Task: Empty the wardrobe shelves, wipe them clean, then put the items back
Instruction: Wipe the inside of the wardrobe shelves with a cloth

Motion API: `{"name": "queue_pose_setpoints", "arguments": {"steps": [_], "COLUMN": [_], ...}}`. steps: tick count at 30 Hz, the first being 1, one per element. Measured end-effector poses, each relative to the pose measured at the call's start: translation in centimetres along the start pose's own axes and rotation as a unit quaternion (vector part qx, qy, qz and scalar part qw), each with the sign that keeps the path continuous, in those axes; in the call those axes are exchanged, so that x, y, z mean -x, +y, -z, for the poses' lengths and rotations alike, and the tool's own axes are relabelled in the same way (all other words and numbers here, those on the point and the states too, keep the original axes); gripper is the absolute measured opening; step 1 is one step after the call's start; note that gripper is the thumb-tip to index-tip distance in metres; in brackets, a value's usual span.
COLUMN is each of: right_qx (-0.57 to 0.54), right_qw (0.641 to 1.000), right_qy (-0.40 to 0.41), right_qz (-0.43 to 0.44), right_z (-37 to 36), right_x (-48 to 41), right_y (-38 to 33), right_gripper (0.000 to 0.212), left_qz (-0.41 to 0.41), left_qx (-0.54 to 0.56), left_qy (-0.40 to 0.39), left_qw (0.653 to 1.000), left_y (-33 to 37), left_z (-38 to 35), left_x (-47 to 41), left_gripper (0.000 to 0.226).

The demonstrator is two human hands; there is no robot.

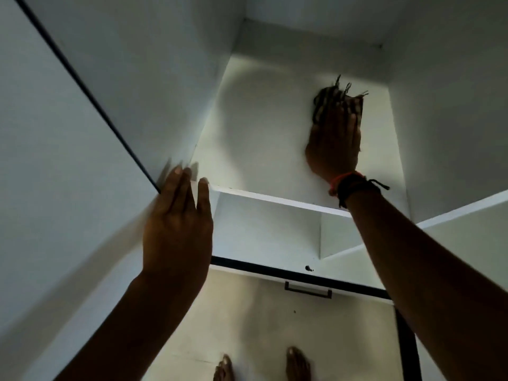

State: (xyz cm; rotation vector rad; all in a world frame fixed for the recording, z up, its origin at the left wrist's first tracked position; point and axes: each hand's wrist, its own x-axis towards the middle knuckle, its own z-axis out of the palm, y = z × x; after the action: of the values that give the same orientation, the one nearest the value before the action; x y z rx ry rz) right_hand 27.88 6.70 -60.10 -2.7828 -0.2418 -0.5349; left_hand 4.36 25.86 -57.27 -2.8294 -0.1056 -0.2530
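Both hands lie flat. Your right hand (334, 144), at two o'clock, presses the rag (324, 97) open-palmed onto the bare shelf (261, 119), spreading pressure for wiping. Your left hand (176, 229), at eight o'clock, likewise open, leans on the wardrobe side (151, 78), probably for balance.

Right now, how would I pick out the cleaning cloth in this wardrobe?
Inside the white wardrobe, find the shelf above the drawer with the dark handle. The right hand, wrist tied with orange and black threads, presses flat on it. The cloth is the dark striped rag with frayed tassels sticking past its fingertips, the only dark thing there.
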Motion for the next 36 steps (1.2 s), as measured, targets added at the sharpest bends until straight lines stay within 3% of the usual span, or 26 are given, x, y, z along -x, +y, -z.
{"name": "queue_pose_setpoints", "arguments": {"steps": [3,5,7,9,10,11,13,16,18,20,22,24,30,33,36], "right_qx": [-0.053,-0.095,-0.12,-0.088,-0.075,-0.056,0.007,0.024,-0.032,-0.082,-0.085,-0.073,0.071,0.104,0.094], "right_qw": [0.986,0.977,0.975,0.969,0.972,0.981,0.997,0.997,0.999,0.988,0.979,0.978,0.996,0.992,0.995], "right_qy": [0.021,-0.016,-0.053,-0.064,-0.056,-0.038,-0.015,-0.014,-0.016,-0.039,-0.065,-0.08,-0.005,-0.005,-0.03], "right_qz": [0.158,0.192,0.178,0.222,0.214,0.18,0.074,-0.071,-0.012,0.123,0.17,0.179,0.045,-0.067,-0.027], "right_z": [-2.0,-2.8,-1.5,-0.5,0.3,1.2,2.6,2.4,1.0,-0.6,-1.1,-0.1,5.7,3.3,0.6], "right_x": [3.1,7.4,9.9,10.4,10.7,11.1,12.2,11.9,11.1,11.5,11.7,11.9,12.5,7.6,0.2], "right_y": [-9.1,-14.8,-16.2,-12.7,-10.3,-7.8,-4.0,-4.6,-9.2,-14.6,-16.4,-13.7,2.9,5.7,3.9], "right_gripper": [0.062,0.058,0.054,0.051,0.051,0.051,0.051,0.066,0.063,0.057,0.058,0.055,0.051,0.062,0.07], "left_qz": [-0.019,-0.067,-0.144,-0.141,-0.109,-0.075,-0.036,-0.051,-0.052,-0.092,-0.094,-0.04,-0.012,-0.004,0.043], "left_qx": [-0.013,-0.078,-0.161,-0.2,-0.158,-0.079,0.047,0.027,0.023,0.004,-0.005,0.071,0.19,0.246,0.298], "left_qy": [-0.056,-0.129,-0.212,-0.261,-0.252,-0.195,-0.125,-0.093,-0.129,-0.15,-0.241,-0.186,0.006,-0.017,-0.028], "left_qw": [0.998,0.986,0.953,0.934,0.948,0.975,0.99,0.994,0.99,0.984,0.966,0.979,0.982,0.969,0.953], "left_y": [-0.1,0.2,0.3,0.3,0.0,-0.1,-0.2,-0.3,0.3,0.2,-0.2,-0.1,1.2,1.6,1.8], "left_z": [2.4,2.9,2.4,1.8,1.2,0.9,0.5,0.3,1.5,1.7,0.7,0.5,2.1,0.1,-2.1], "left_x": [2.1,3.2,4.4,5.1,5.4,5.2,5.0,5.1,4.4,3.7,4.3,3.6,-2.1,-6.8,-11.4], "left_gripper": [0.05,0.059,0.058,0.062,0.059,0.059,0.055,0.066,0.057,0.057,0.059,0.07,0.055,0.059,0.081]}}
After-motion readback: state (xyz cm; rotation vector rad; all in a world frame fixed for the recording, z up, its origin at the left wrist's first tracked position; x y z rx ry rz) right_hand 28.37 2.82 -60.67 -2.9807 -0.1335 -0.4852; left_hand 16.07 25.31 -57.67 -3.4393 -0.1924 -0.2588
